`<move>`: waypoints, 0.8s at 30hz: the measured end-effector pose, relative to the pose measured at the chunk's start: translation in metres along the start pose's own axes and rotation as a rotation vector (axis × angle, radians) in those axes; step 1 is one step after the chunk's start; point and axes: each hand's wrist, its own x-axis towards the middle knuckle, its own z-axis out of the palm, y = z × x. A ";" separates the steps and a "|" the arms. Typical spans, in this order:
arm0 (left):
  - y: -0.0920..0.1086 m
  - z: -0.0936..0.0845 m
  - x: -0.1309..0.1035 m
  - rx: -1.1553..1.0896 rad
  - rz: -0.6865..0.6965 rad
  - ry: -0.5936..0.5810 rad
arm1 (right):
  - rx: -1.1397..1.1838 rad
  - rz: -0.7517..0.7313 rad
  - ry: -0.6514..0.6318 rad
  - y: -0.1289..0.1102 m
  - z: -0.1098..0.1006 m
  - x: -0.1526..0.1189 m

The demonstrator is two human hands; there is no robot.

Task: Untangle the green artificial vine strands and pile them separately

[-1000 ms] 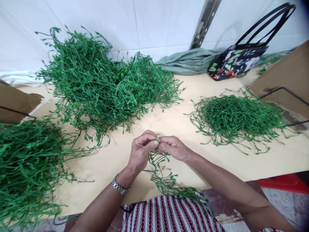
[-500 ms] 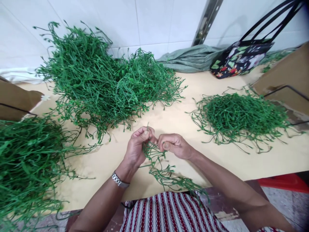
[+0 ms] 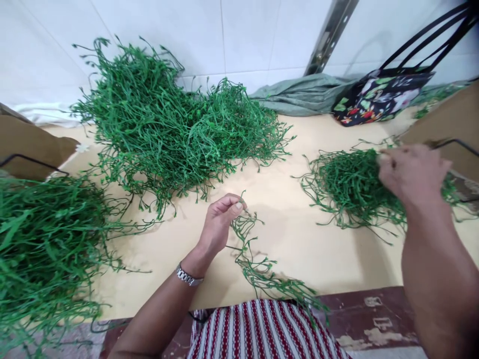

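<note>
My left hand point(image 3: 224, 214), with a metal watch on its wrist, pinches a thin green artificial plant stem point(image 3: 243, 195) between thumb and fingers. Below it a string of branched green stems point(image 3: 262, 267) trails over the table and past its front edge. My right hand point(image 3: 413, 172) is over the small pile of green stems point(image 3: 348, 184) on the right. It is blurred by motion and its fingertips are partly hidden, so whether it grips any stem does not show.
A large heap of green stems point(image 3: 157, 124) lies at the back, and another pile point(image 3: 48, 239) at the left. Brown cardboard boxes point(image 3: 41, 147) stand at both sides. By the tiled wall are a floral bag point(image 3: 377, 97) and a grey-green cloth point(image 3: 303, 94). The table point(image 3: 179, 259) is pale.
My right hand has left my left hand and moved right and away to the small pile. The left hand keeps its pinch on the stem. The view has shifted slightly.
</note>
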 end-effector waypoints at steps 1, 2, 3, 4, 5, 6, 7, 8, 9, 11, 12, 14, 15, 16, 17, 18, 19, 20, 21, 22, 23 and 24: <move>0.001 0.000 0.000 0.039 0.024 -0.006 | -0.093 -0.007 0.111 0.010 -0.003 -0.003; 0.001 -0.001 -0.001 0.086 0.051 -0.008 | -0.192 -0.015 0.243 0.016 -0.006 -0.005; 0.002 -0.001 -0.001 0.138 0.080 -0.007 | -0.281 -0.026 0.371 0.019 -0.008 -0.007; 0.003 -0.002 -0.002 0.188 0.110 -0.003 | -0.337 -0.035 0.415 0.017 -0.012 -0.009; 0.004 -0.003 -0.002 0.231 0.140 0.002 | -0.387 -0.033 0.430 0.012 -0.015 -0.009; 0.004 -0.004 -0.002 0.267 0.169 0.007 | -0.450 -0.023 0.447 0.003 -0.017 -0.009; 0.005 -0.004 -0.003 0.293 0.196 0.014 | -0.528 0.000 0.465 -0.008 -0.018 -0.007; 0.005 -0.004 -0.003 0.307 0.220 0.021 | -0.611 0.031 0.490 -0.022 -0.015 -0.004; 0.006 -0.005 -0.003 0.309 0.238 0.022 | -0.672 0.046 0.522 -0.037 -0.007 0.000; 0.006 -0.004 -0.004 0.282 0.256 -0.001 | -0.602 0.044 0.476 -0.068 0.022 0.010; 0.006 -0.003 -0.005 0.258 0.257 -0.023 | -0.474 -0.031 0.425 -0.082 0.042 0.015; 0.007 -0.002 -0.006 0.216 0.251 -0.066 | -0.193 -0.168 0.092 -0.107 0.085 0.027; 0.007 -0.001 -0.007 0.207 0.250 -0.083 | -0.105 -0.229 -0.048 -0.116 0.106 0.032; 0.007 -0.001 -0.007 0.200 0.251 -0.096 | -0.029 -0.290 -0.166 -0.123 0.123 0.037; 0.008 -0.001 -0.008 0.193 0.251 -0.107 | 0.028 -0.327 -0.262 -0.128 0.138 0.041; 0.008 -0.001 -0.008 0.182 0.251 -0.117 | 0.073 -0.350 -0.324 -0.130 0.148 0.044; 0.008 -0.001 -0.008 0.166 0.249 -0.124 | 0.110 -0.359 -0.358 -0.132 0.156 0.047; 0.007 -0.001 -0.008 0.151 0.245 -0.126 | 0.139 -0.357 -0.367 -0.131 0.160 0.047; 0.007 -0.001 -0.008 0.136 0.240 -0.120 | 0.160 -0.351 -0.359 -0.130 0.163 0.047; 0.006 -0.001 -0.008 0.123 0.231 -0.110 | 0.170 -0.342 -0.341 -0.129 0.163 0.046; 0.006 0.000 -0.008 0.112 0.217 -0.099 | 0.168 -0.336 -0.312 -0.127 0.164 0.045; 0.005 0.001 -0.008 0.100 0.192 -0.088 | 0.152 -0.337 -0.272 -0.126 0.164 0.043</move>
